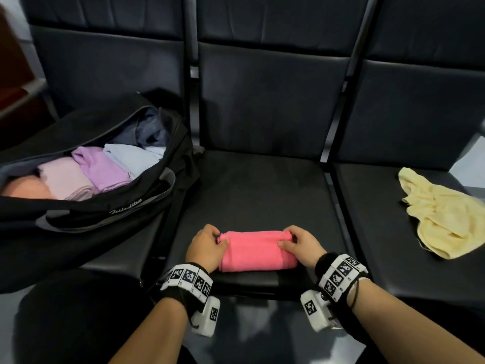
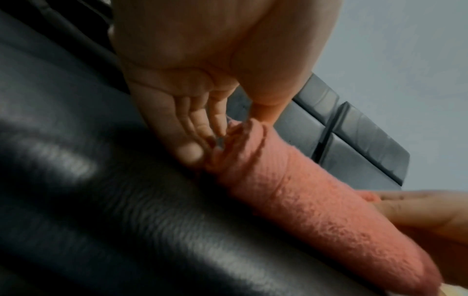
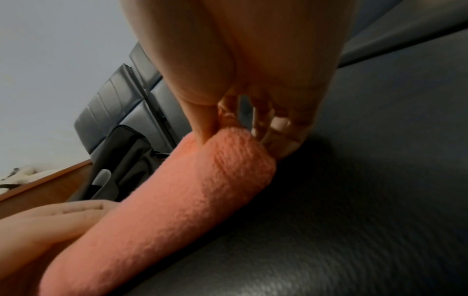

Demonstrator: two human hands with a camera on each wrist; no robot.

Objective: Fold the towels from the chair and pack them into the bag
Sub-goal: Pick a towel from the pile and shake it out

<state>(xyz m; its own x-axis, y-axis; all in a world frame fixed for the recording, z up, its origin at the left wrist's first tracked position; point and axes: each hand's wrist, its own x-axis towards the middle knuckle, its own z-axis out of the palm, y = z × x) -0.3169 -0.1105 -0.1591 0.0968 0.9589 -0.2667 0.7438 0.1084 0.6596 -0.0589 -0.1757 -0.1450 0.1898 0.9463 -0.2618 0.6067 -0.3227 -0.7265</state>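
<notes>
A folded pink towel (image 1: pixel 256 252) lies near the front edge of the middle black seat (image 1: pixel 262 190). My left hand (image 1: pixel 207 245) pinches its left end, thumb on top and fingers at the far edge. My right hand (image 1: pixel 299 244) pinches the right end the same way. The wrist views show the pink towel (image 2: pixel 298 202) (image 3: pixel 182 202) as a thick fold between both hands. The open black bag (image 1: pixel 105 206) sits on the left seat holding folded pale pink, lilac and light blue towels (image 1: pixel 102 166). A crumpled yellow towel (image 1: pixel 446 214) lies on the right seat.
Tall black backrests (image 1: pixel 275 95) stand behind all three seats. The bag's grey strap (image 1: pixel 157 198) hangs over its near side towards the middle seat. A wooden surface (image 3: pixel 45 186) shows beyond the bag. My dark-clad knee (image 1: pixel 78 311) is at the lower left.
</notes>
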